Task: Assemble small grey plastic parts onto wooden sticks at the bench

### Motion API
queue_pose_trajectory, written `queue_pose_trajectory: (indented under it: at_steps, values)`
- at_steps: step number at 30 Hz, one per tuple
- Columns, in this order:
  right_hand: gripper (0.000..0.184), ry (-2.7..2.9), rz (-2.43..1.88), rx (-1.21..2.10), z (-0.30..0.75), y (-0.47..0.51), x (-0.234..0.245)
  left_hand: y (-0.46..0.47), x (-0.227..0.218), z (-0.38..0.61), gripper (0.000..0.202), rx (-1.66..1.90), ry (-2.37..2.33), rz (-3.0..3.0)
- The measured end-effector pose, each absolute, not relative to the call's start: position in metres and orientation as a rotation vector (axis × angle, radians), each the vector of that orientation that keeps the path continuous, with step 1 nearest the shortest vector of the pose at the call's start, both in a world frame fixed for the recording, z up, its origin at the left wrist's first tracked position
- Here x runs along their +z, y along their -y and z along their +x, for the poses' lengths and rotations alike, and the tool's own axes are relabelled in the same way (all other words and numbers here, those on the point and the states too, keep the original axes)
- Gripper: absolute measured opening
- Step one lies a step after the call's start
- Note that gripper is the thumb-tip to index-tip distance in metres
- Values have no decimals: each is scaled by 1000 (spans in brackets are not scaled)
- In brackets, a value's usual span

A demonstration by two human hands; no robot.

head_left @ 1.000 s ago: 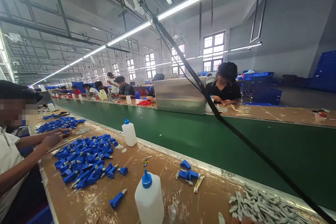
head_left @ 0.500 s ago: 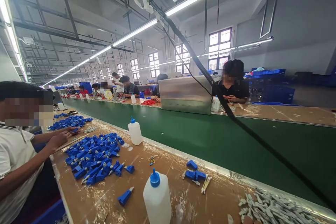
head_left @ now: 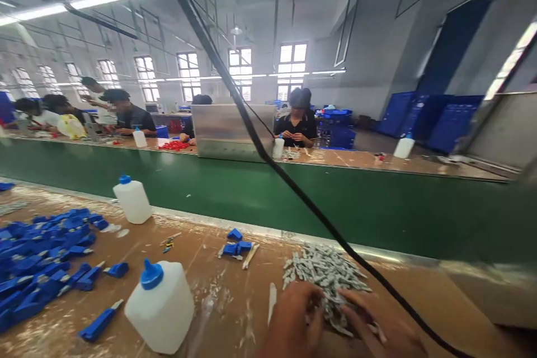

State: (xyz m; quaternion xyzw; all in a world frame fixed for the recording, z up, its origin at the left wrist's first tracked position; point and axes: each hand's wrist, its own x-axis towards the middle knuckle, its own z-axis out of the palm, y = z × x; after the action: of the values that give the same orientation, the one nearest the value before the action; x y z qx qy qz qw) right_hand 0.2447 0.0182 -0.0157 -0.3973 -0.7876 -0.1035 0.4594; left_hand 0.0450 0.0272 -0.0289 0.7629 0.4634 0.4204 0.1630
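A heap of small grey plastic pieces (head_left: 323,268) lies on the brown worktable, with both of my hands at its near edge. My left hand (head_left: 293,316) curls its fingers in at the heap's left side; whatever is between them is hidden. Opposite it, my right hand (head_left: 380,324) has thumb and forefinger apart, touching the near right pieces. A pale flat strip (head_left: 272,299) lies beside my left hand. Beyond it are a few blue plastic parts (head_left: 237,247) and some cotton swabs (head_left: 250,255).
A white squeeze bottle with blue cap (head_left: 161,307) stands at front left, another bottle (head_left: 133,201) behind it. Blue parts (head_left: 37,257) pile up at left. A green conveyor belt (head_left: 235,196) runs beyond the table. A black cable (head_left: 302,198) hangs across the view. Co-workers sit opposite.
My view has swung to the right, bringing the whole grey heap in. Both my hands now show at it; before, only a fingertip showed at the bottom edge. The neighbour at left is out of view.
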Motion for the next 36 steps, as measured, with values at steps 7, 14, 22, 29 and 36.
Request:
queue_pose_trajectory:
  at_steps: [7, 14, 22, 29, 36]
  values:
    - [32, 1976, -1152, 9, 231, -4, -9, -25, 3, 46, 16, 952, -1045, 1651]
    - [23, 2048, -1003, -37, 233, -2, -2, -20, 1, 47, 17, 945, -1105, 1660]
    - [13, 1956, -1051, -92, 233, -1, -9, -20, -3, 45, 18, 957, -1176, 2530]
    - [9, 1893, -1031, -188, 230, 6, 0, -21, 9, 43, 23, 1132, -1135, 2804]
    - [11, 1878, -1022, -194, 231, 7, -7, -21, -6, 48, 29, 1384, -1191, 2782]
